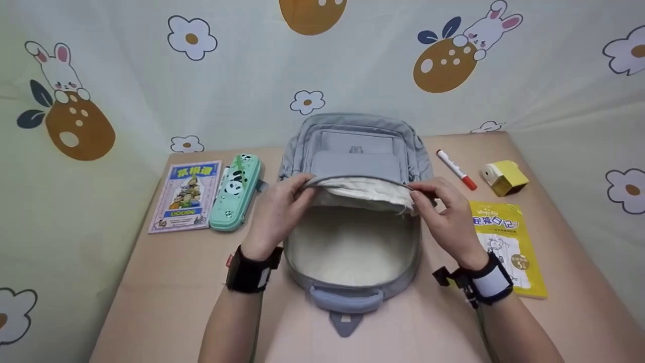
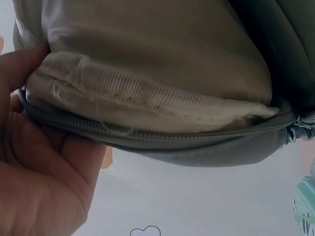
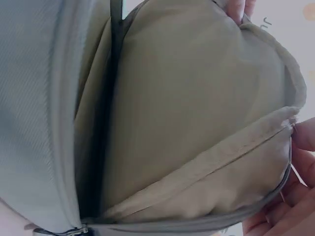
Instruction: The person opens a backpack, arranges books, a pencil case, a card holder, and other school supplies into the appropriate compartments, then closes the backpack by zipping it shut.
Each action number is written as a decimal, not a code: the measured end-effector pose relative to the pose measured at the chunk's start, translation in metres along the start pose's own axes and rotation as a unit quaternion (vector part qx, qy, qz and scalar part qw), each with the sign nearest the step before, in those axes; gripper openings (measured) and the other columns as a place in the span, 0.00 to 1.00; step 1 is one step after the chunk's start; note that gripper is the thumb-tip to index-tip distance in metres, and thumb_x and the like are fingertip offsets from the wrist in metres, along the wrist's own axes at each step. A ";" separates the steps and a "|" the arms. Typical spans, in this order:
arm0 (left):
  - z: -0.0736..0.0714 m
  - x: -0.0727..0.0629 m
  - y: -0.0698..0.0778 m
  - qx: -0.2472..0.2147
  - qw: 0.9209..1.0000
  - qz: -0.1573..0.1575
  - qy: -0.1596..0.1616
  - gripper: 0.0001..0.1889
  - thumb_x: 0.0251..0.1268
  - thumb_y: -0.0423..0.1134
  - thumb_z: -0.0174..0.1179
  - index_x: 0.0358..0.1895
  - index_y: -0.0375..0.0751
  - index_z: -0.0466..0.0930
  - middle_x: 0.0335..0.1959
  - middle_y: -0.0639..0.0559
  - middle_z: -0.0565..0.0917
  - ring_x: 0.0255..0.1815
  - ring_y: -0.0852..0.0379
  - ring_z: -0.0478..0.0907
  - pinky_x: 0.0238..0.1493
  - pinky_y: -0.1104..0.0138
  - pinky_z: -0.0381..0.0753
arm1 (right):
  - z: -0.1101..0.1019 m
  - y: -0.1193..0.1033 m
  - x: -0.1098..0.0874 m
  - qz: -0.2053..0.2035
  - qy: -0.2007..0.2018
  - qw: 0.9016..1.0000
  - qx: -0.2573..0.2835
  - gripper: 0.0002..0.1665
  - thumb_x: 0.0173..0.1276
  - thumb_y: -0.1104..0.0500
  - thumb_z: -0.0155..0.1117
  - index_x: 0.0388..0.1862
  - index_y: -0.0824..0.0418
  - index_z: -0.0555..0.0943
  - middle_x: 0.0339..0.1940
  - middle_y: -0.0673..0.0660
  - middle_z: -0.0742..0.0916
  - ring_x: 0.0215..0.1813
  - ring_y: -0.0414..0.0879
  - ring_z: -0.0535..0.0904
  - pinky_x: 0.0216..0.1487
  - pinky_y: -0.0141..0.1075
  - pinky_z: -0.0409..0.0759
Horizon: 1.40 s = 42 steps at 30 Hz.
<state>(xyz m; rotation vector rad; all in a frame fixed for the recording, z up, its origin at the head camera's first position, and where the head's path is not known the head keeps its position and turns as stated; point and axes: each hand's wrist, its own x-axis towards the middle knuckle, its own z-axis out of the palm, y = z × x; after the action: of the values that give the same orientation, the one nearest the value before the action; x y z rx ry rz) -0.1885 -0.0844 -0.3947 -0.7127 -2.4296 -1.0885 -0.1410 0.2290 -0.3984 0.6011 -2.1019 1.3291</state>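
Note:
A grey-blue backpack [image 1: 360, 166] lies on the table with its main compartment unzipped and its top handle [image 1: 347, 301] toward me. My left hand [image 1: 277, 214] pinches the zippered edge of the front panel at its left side. At the right end of the same edge, my right hand [image 1: 448, 217] grips it between thumb and fingers. Between them the panel is held up, baring the pale lining [image 3: 197, 93]. In the left wrist view a seam binding [image 2: 138, 91] with loose threads runs along inside the zipper [image 2: 147, 136].
Left of the backpack lie a pink-bordered book [image 1: 184, 196] and a mint panda pencil case [image 1: 236, 194]. To the right are a red-capped marker [image 1: 456, 169], a yellow box-shaped object [image 1: 504, 176] and a yellow book [image 1: 531, 262]. Patterned cloth [image 1: 242, 101] hangs around the table.

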 end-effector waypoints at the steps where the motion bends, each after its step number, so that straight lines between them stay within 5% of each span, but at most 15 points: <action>1: 0.000 -0.001 0.000 -0.004 1.000 -0.004 0.008 0.08 0.73 0.39 0.63 0.49 0.43 0.87 0.41 0.52 0.89 0.32 0.61 0.81 0.34 0.64 0.80 | -0.002 0.003 0.000 0.001 0.002 1.000 -0.006 0.14 0.66 0.78 0.63 0.48 0.70 0.85 0.42 0.61 0.86 0.43 0.42 0.78 0.46 0.27 0.74; 5: -0.001 -0.002 0.000 -0.016 1.000 -0.009 0.025 0.08 0.73 0.39 0.63 0.49 0.42 0.87 0.43 0.52 0.89 0.35 0.61 0.82 0.37 0.65 0.82 | -0.020 0.030 -0.001 0.067 -0.024 0.996 -0.062 0.13 0.72 0.65 0.66 0.54 0.64 0.85 0.49 0.56 0.86 0.50 0.46 0.79 0.53 0.35 0.75; 8: -0.003 -0.002 0.000 -0.020 0.999 -0.005 0.027 0.08 0.73 0.39 0.63 0.49 0.42 0.87 0.43 0.51 0.90 0.34 0.61 0.83 0.37 0.65 0.82 | -0.045 0.050 -0.001 0.172 -0.092 0.971 -0.136 0.24 0.76 0.49 0.64 0.61 0.63 0.81 0.58 0.59 0.84 0.60 0.54 0.78 0.60 0.49 0.74; 11: -0.004 -0.001 0.000 -0.018 0.999 -0.003 0.027 0.08 0.73 0.39 0.64 0.48 0.43 0.87 0.42 0.52 0.90 0.33 0.61 0.82 0.35 0.64 0.81 | -0.072 0.071 -0.002 0.271 -0.176 0.921 -0.215 0.38 0.75 0.38 0.60 0.69 0.66 0.74 0.64 0.68 0.80 0.60 0.62 0.76 0.55 0.58 0.75; 14: -0.005 -0.001 0.000 -0.019 1.000 -0.006 0.021 0.07 0.73 0.39 0.64 0.47 0.43 0.87 0.41 0.52 0.89 0.31 0.62 0.81 0.32 0.64 0.80 | -0.097 0.091 -0.011 0.344 -0.237 0.862 -0.288 0.49 0.72 0.34 0.60 0.73 0.71 0.68 0.63 0.75 0.78 0.53 0.64 0.78 0.47 0.55 0.78; 19: -0.005 0.001 0.001 -0.027 0.999 -0.013 0.010 0.08 0.72 0.39 0.64 0.49 0.43 0.87 0.43 0.51 0.89 0.31 0.61 0.80 0.32 0.64 0.79 | -0.130 0.108 -0.034 0.454 -0.293 0.776 -0.324 0.47 0.70 0.35 0.64 0.63 0.78 0.72 0.42 0.72 0.82 0.34 0.55 0.83 0.31 0.42 0.82; 24: -0.005 0.003 0.001 -0.033 0.999 -0.017 0.004 0.08 0.72 0.39 0.64 0.49 0.44 0.87 0.45 0.51 0.89 0.34 0.60 0.82 0.36 0.63 0.81 | -0.152 0.111 -0.044 0.549 -0.311 0.724 -0.278 0.45 0.66 0.32 0.66 0.52 0.75 0.77 0.32 0.63 0.86 0.31 0.53 0.84 0.30 0.39 0.82; 28: -0.005 0.004 0.001 -0.033 0.999 -0.018 -0.004 0.08 0.73 0.38 0.63 0.50 0.44 0.87 0.45 0.52 0.89 0.34 0.60 0.81 0.35 0.63 0.80 | -0.157 0.116 -0.044 0.586 -0.308 0.711 -0.237 0.46 0.62 0.32 0.70 0.52 0.74 0.77 0.34 0.63 0.87 0.33 0.54 0.84 0.33 0.41 0.83; 37: -0.002 0.000 -0.002 -0.020 1.000 -0.011 0.002 0.08 0.73 0.38 0.64 0.49 0.43 0.87 0.45 0.50 0.89 0.37 0.57 0.84 0.38 0.61 0.82 | -0.153 0.126 -0.033 0.615 -0.279 0.713 -0.186 0.49 0.58 0.39 0.78 0.60 0.76 0.72 0.41 0.66 0.86 0.39 0.55 0.85 0.38 0.42 0.85; 42: 0.000 -0.003 -0.002 -0.021 1.000 -0.016 -0.004 0.08 0.72 0.40 0.64 0.48 0.44 0.88 0.45 0.50 0.90 0.37 0.57 0.85 0.39 0.61 0.82 | -0.154 0.124 -0.033 0.628 -0.275 0.705 -0.180 0.49 0.57 0.40 0.79 0.61 0.75 0.71 0.43 0.67 0.86 0.41 0.56 0.86 0.39 0.43 0.86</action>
<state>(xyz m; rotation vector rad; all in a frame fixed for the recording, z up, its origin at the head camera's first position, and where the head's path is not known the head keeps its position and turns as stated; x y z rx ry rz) -0.1871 -0.0864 -0.3971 -0.6957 -2.4400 -1.1535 -0.1608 0.4217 -0.4491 -0.9735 -3.3586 1.2727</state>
